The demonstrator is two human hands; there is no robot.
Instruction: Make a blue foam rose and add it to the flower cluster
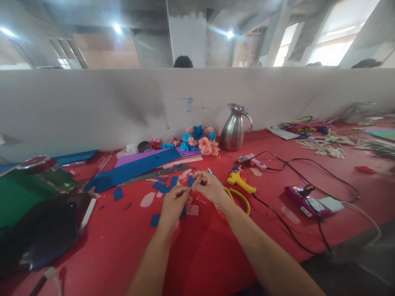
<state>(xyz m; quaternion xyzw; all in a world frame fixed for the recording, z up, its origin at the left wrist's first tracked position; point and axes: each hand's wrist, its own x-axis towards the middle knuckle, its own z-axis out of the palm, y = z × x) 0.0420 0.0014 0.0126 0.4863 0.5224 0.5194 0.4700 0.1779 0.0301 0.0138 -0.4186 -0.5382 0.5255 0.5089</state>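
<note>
Red tbl, ppr scraps, yel glue gun, jug

I've got a shiny metal jug on the red desk near a pale partition, plus a purple power strip off right and lights glaring overhead.

A pale partition (blue-marked) backs the red table.

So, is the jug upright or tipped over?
Upright: the jug stands on the red table, base down and mouth at the top.
</note>
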